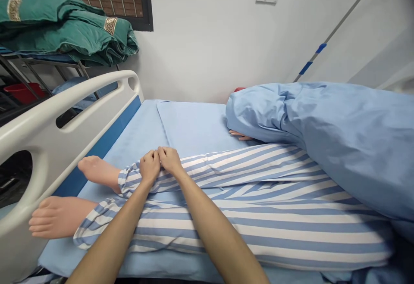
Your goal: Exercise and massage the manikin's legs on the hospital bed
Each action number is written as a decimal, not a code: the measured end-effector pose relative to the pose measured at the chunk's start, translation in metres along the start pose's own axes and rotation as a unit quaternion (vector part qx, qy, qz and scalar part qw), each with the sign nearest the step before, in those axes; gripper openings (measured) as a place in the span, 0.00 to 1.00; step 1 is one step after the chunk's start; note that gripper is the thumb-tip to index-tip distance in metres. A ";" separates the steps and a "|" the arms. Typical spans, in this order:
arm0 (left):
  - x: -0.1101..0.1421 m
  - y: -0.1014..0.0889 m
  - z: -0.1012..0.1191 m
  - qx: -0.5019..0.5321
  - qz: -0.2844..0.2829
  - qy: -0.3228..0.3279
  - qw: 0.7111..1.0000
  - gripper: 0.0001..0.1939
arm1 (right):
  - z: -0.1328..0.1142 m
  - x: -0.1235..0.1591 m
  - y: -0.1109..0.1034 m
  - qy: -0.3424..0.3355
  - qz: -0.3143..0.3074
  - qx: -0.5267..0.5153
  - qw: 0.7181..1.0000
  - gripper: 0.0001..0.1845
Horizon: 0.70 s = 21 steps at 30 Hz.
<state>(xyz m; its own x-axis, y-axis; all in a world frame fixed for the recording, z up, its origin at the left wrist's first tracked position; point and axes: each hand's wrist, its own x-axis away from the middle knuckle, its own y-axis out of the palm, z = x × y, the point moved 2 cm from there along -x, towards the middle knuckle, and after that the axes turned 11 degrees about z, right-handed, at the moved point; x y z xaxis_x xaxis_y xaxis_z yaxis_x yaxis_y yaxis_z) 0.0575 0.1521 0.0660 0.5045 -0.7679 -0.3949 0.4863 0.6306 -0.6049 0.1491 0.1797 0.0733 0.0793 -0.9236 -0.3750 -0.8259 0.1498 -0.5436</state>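
A figure that looks like a care manikin lies on the bed in blue-and-white striped trousers [278, 219]. Both my arms reach across its near leg to the far one. My left hand [150, 164] is closed in a fist on the far trouser leg [223, 165], above the ankle. Right beside it, knuckles almost touching, my right hand [169, 160] is closed on the same leg. The cloth bunches around my fists; what lies inside the fingers is hidden. Two bare, smooth feet, the far one [98, 171] and the near one [60, 217], stick out of the cuffs.
A white bed end board [87, 81] stands beyond the feet. A blue quilt [323, 120] is pushed toward the upper body, with fingertips [239, 135] showing under its edge. Light blue sheet [190, 120] covers the mattress. Green folded bedding [71, 27] sits on a rack at left.
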 end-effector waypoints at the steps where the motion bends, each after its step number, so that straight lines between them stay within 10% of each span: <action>1: -0.001 0.001 0.001 0.003 -0.006 -0.003 1.000 0.18 | 0.002 -0.001 0.000 0.003 0.003 -0.022 1.000 0.24; 11: -0.011 0.020 0.048 0.284 0.067 -0.125 0.948 0.14 | 0.012 -0.015 -0.010 0.096 0.052 -0.280 0.954 0.22; 21: 0.004 0.033 0.032 0.145 0.052 -0.093 0.984 0.16 | 0.016 -0.013 -0.009 0.108 0.089 -0.210 0.968 0.21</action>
<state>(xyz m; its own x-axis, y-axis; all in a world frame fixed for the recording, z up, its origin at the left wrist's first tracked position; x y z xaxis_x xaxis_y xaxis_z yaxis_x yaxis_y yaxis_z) 0.0979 0.1735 0.0666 0.6701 -0.6812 -0.2949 0.5955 0.7305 -0.3342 0.1648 0.1960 0.0710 -0.1659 -0.9555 -0.2438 -0.9735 0.1982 -0.1142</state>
